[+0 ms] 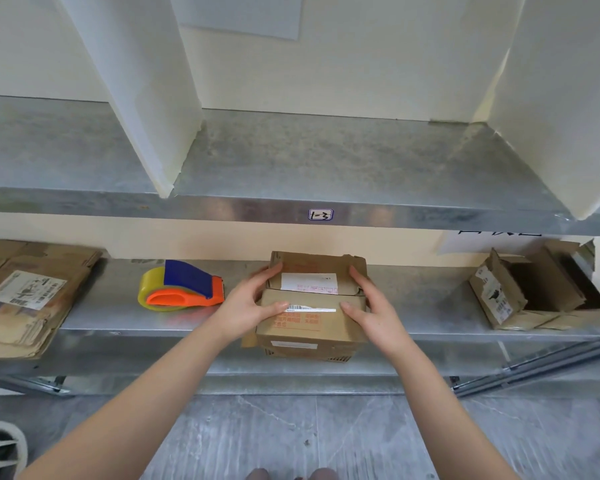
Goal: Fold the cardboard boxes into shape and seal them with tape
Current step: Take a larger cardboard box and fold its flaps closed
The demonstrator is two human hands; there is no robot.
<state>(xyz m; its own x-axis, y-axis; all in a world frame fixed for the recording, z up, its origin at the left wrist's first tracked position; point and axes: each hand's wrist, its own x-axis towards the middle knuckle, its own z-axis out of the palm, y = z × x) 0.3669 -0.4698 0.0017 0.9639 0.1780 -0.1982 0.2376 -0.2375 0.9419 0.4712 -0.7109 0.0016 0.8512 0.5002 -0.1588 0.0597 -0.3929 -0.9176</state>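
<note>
1. Cardboard box (312, 306) sits mid-way along the lower shelf (118, 313), at 6 o'clock from the tag marked "1-3" (320, 214); its near side juts past the shelf's front edge; its top flaps are folded down, with white labels and red print showing on them.
2. Left hand (248, 303) rests on the box from 9 o'clock; fingers spread and fairly straight, pressing the flaps down, thumb lying on the near flap; not closed around anything.
3. Right hand (371, 306) mirrors it from 3 o'clock; fingers extended along the far flap, thumb on the near flap, pressing flat.
4. Tape dispenser (182, 285), orange and blue with a yellowish roll, lies on the same shelf at 9 o'clock from the box, near the left hand but apart from it.
5. Stack of flattened cardboard (25, 296) lies further out at 9 o'clock; an open box (534, 289) with raised flaps sits at 3 o'clock, well apart.
6. Upper shelf (326, 161), at 12 o'clock, carries white upright dividers (146, 98).
</note>
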